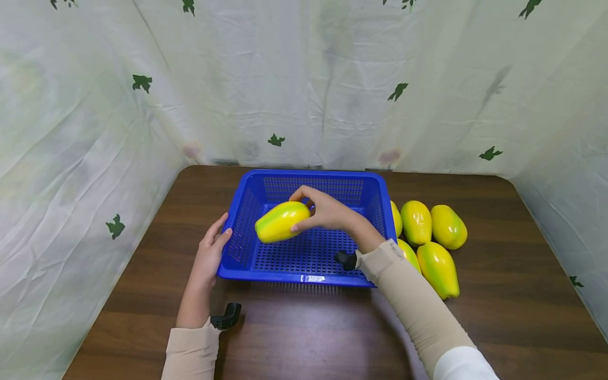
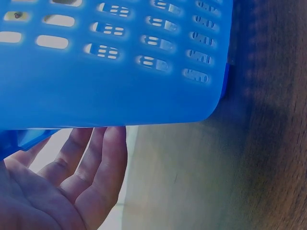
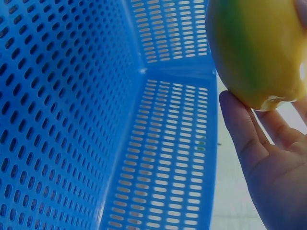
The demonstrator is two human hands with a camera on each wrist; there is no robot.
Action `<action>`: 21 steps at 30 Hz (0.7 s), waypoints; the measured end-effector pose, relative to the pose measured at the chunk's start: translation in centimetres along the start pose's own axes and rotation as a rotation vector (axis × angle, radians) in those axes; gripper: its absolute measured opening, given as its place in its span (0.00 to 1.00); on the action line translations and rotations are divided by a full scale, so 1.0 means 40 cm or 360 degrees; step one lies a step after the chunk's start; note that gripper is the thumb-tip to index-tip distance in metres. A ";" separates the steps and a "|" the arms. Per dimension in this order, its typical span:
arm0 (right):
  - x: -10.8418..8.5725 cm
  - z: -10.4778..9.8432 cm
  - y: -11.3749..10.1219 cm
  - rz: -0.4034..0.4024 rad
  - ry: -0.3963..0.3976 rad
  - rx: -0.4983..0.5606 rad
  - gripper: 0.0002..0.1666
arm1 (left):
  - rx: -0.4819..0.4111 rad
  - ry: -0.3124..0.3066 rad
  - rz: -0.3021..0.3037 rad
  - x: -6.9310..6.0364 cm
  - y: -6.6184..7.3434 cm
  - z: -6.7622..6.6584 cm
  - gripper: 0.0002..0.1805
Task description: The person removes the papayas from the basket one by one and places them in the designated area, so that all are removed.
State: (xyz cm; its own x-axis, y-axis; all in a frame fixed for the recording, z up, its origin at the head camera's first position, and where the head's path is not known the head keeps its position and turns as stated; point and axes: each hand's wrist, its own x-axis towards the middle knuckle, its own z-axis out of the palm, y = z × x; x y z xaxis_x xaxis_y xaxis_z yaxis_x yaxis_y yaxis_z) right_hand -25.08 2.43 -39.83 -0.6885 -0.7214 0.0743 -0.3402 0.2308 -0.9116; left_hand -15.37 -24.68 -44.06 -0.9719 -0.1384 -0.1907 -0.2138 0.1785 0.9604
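Observation:
A blue plastic basket (image 1: 304, 281) with slotted walls stands on the table. My right hand (image 1: 328, 209) reaches over it and grips one end of a shiny yellow-green papaya (image 1: 281, 221) between thumb and fingers. The papaya is held above the basket's floor, tilted; the right wrist view shows fingertips against the end of this papaya (image 3: 259, 52), beside the slotted wall (image 3: 163, 153). At the basket's left side my left hand (image 1: 211, 248) holds the rim, thumb near the top edge. In the left wrist view its fingers (image 2: 103, 167) reach up to the rim, with their tips partly hidden.
Several more papayas (image 1: 439, 269) lie on the table right of the basket, some partly hidden by the basket and right sleeve (image 1: 418, 301). The brown wooden table (image 1: 513, 295) meets a pale patterned cloth (image 1: 332, 105) at the back and sides.

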 end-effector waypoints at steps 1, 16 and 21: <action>-0.002 -0.002 -0.001 -0.0009 0.0011 0.0009 0.31 | 0.0002 0.0000 0.0002 0.000 0.000 0.000 0.28; -0.041 -0.033 -0.024 -0.0104 0.0254 -0.0085 0.32 | -0.0020 0.0004 0.0004 0.005 -0.005 0.000 0.28; -0.056 -0.039 -0.041 -0.0126 0.0331 -0.0080 0.32 | -0.0045 -0.0005 -0.0011 0.001 0.003 0.001 0.27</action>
State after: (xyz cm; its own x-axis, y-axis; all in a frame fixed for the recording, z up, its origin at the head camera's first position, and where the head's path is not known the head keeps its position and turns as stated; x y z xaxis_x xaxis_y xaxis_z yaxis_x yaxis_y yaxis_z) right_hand -23.98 4.67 -37.87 -0.7739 -0.5894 0.2316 -0.4263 0.2146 -0.8788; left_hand -15.43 -24.64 -43.97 -0.9706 -0.1367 -0.1979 -0.2178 0.1499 0.9644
